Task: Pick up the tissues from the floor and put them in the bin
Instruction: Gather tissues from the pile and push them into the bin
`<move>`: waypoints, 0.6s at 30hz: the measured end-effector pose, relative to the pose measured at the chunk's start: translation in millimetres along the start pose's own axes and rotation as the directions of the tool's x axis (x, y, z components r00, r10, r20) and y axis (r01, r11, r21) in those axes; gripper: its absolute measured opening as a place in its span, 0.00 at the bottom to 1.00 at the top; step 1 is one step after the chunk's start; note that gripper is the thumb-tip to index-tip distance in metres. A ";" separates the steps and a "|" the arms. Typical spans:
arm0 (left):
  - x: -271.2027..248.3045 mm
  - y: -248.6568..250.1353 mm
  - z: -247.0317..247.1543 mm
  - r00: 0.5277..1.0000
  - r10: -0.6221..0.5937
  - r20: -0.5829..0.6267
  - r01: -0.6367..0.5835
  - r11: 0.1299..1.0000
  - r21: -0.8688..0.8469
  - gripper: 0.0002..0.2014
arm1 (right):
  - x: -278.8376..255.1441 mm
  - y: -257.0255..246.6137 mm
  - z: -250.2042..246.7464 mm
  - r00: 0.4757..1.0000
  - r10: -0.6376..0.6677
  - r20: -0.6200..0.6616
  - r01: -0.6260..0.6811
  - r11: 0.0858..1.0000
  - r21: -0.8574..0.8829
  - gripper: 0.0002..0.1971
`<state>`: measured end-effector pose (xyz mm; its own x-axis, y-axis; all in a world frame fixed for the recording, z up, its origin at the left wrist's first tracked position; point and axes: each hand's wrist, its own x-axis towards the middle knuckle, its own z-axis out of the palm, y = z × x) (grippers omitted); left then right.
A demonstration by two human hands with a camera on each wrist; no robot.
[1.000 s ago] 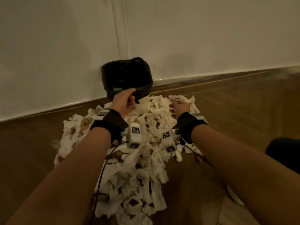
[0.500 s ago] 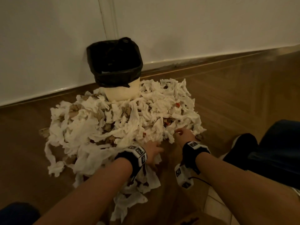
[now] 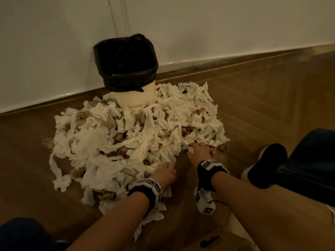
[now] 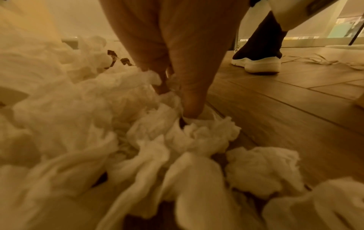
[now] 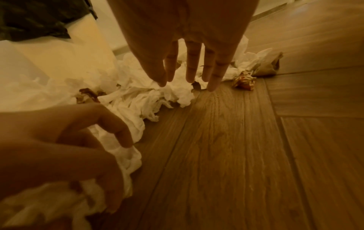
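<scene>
Wood floor (image 3: 262,109) runs wide and bare to the right of the pile, plus a bare strip on the near side between the two hands. White wall (image 3: 217,24) with skirting closes off the far side. Big heap of white tissues (image 3: 126,142) mixed with brown crumpled scraps spreads over the floor, its far edge pressed up against the bin (image 3: 135,98). Bin stands upright against the wall, cream body, black liner (image 3: 125,60) folded over the rim; inside too dark to make out. Dark shoe (image 3: 264,165) with white sole sits on the floor right of the right hand, well apart from the pile. Blue-clad leg cut off at right edge, another dark shape cut off bottom left.

Left hand (image 3: 165,172) at near edge of the heap, fingers curled down into the tissues, pinching a wad; fingertips buried in paper in the left wrist view. Right hand (image 3: 200,150) at the near-right edge of the pile, fingers (image 5: 192,66) straight and spread, tips touching tissue and floor, holding nothing. Small crumpled brown ball (image 5: 244,81) lies just beside the right fingertips. Wrist views are dim, yellowish, blurred up close
</scene>
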<state>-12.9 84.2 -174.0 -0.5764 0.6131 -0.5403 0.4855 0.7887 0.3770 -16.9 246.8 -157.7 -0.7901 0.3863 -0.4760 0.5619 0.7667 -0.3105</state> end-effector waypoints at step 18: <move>8.5 -15.2 -15.0 0.988 0.152 -0.028 -0.144 0.973 0.182 0.15 | 12.1 4.2 19.3 0.929 -0.269 0.255 0.351 0.861 -0.367 0.20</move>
<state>-35.1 78.2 -173.0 -0.5142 0.7267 -0.4556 0.6749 0.6706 0.3080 -19.4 244.8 -180.7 -0.8224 0.0214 -0.5685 0.1170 0.9843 -0.1322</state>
